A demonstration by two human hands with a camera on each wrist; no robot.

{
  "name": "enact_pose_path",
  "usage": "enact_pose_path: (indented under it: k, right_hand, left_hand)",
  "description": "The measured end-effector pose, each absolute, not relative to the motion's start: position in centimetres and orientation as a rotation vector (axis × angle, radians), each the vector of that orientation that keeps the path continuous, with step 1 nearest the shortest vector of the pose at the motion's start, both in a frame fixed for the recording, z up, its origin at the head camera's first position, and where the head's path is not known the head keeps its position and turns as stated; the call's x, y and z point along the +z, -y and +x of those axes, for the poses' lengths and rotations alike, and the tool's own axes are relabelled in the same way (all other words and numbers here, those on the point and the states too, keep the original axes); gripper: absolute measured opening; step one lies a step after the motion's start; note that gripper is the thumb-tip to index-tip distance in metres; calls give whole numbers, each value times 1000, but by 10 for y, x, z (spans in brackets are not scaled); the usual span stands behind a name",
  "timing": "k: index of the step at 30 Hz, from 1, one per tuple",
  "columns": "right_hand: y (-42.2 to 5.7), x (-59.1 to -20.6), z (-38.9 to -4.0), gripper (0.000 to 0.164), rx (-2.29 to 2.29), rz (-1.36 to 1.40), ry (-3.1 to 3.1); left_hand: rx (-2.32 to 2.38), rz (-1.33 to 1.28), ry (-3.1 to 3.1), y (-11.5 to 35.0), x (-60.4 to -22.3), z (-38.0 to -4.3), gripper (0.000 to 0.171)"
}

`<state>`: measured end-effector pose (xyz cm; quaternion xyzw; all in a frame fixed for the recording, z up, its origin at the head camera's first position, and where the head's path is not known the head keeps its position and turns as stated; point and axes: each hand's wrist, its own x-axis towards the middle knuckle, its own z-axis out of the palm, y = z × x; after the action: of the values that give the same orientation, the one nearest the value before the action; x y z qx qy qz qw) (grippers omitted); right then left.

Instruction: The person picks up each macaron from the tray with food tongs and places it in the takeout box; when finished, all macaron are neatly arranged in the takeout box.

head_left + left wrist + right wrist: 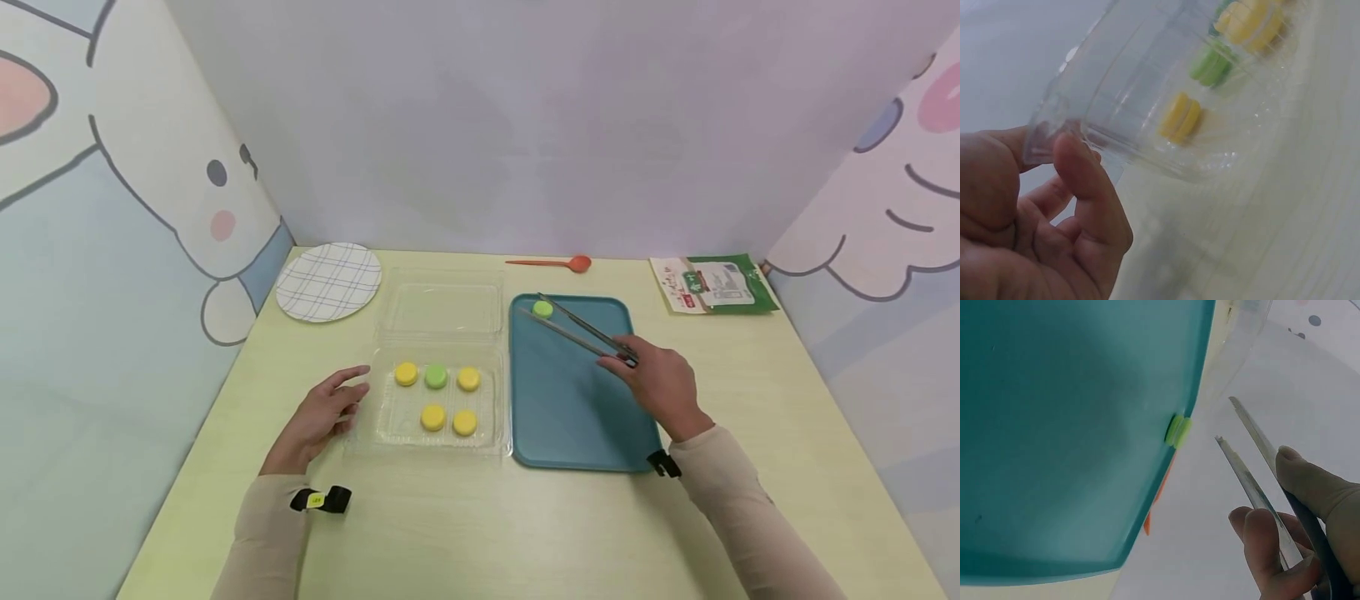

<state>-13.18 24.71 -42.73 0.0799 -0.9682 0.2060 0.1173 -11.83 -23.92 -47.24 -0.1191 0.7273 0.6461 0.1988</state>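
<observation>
My right hand (663,383) grips a pair of metal tongs (581,329) above the blue tray (577,400). The tongs' tips are spread. In the head view they lie either side of a green macaron (542,310) near the tray's far left corner; the right wrist view has the tips (1235,409) raised apart from the macaron (1179,431). At the left, my left hand (322,417) pinches the rim of an opened clear plastic box (1060,119) between thumb and finger. Inside the box are several yellow macarons (432,417) and one green macaron (436,377).
Behind the tray lies an orange spoon (573,264). A green and white packet (712,285) rests at the back right. A white plate with blue lines (328,282) sits at the back left. The box's lid (442,308) is folded back towards the wall.
</observation>
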Motion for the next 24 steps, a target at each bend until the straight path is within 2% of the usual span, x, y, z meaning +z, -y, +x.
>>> enact_pose_path:
  k: [24]
  right_hand:
    - [-258,-439,-153,43,578,162,3002]
  left_hand:
    - [1813,-344,-2014,240,-472,-118,54]
